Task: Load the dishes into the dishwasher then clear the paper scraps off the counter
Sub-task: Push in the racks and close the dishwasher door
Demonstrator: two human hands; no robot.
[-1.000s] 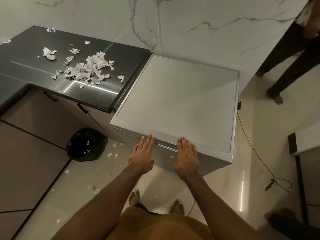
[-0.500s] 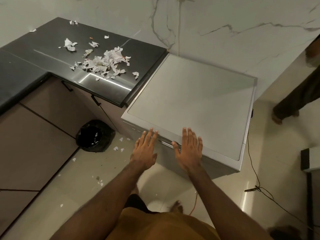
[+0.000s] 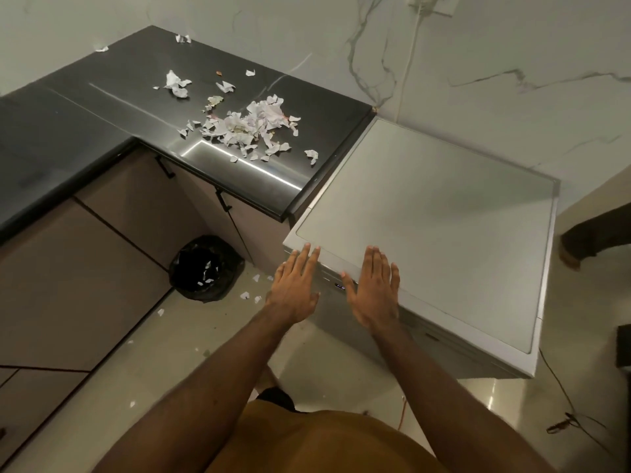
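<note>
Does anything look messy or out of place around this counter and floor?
Yes. Torn paper scraps are strewn across the dark counter, and stray bits lie on the floor beside the black-lined bin, as if they missed it. Nothing else stands out.

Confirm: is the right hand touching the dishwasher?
Cannot tell. In the head view the right hand, fingers straight, overlaps the front top edge of the dishwasher, but from above, contact and hovering look alike.
</note>
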